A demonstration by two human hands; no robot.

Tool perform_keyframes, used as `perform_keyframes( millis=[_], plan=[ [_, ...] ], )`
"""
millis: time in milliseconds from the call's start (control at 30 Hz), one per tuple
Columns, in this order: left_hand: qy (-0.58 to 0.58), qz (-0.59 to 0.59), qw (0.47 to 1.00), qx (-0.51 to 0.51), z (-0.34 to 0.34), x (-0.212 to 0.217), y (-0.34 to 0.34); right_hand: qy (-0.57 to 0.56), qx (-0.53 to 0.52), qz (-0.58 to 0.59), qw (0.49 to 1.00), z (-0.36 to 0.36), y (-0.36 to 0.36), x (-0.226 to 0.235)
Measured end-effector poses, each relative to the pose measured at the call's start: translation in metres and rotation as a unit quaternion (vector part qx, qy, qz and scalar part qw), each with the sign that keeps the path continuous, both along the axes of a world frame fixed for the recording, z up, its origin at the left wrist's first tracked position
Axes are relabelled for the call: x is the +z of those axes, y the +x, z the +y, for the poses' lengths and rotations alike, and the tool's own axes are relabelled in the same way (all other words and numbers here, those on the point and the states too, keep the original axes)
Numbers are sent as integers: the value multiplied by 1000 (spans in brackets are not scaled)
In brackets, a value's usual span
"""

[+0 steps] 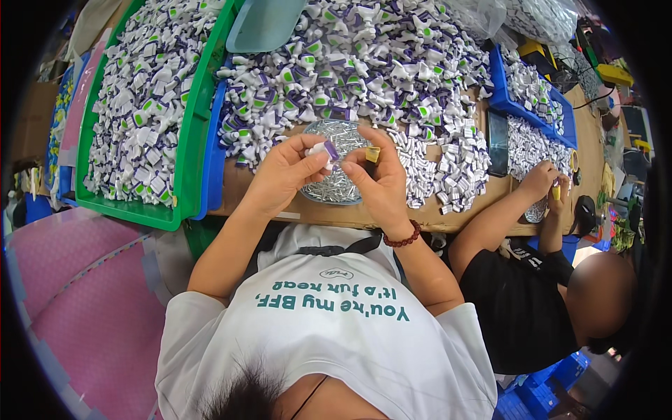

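One green tray, two blue trays right of it, maybe more; parts uncountable.

Bright, even overhead light fills the scene, with only soft, faint shadows under the hands. A shallow dish of metal pieces glints with small highlights. The fisheye lens bends straight edges, such as the green tray, toward a black circular rim. The centre is sharp; the far corners look smeared and darker.
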State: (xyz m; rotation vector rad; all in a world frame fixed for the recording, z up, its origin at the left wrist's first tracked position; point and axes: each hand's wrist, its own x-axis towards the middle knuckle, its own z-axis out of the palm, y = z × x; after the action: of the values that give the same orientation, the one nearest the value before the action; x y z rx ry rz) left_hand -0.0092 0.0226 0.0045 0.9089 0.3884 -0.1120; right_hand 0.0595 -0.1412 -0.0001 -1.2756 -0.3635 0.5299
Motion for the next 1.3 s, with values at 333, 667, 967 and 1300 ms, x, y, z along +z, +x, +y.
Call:
perform_keyframes(
  millis=[333, 667, 967, 1300],
  plan=[
    [-24, -30, 999, 36, -17, -11, 2, -64, 19, 50, 997, -4, 10, 2],
    [14, -15, 999, 33, -13, -12, 5, -572, 64, -459, 676, -77, 53, -48],
    [25, -12, 1000, -3, -17, -19, -1, -588, 47, -516, 621, -72, 46, -49],
    [-67, 55, 996, -12, -23, -15, 0, -359, 24, -181, 915, -56, 46, -1]
  ],
)
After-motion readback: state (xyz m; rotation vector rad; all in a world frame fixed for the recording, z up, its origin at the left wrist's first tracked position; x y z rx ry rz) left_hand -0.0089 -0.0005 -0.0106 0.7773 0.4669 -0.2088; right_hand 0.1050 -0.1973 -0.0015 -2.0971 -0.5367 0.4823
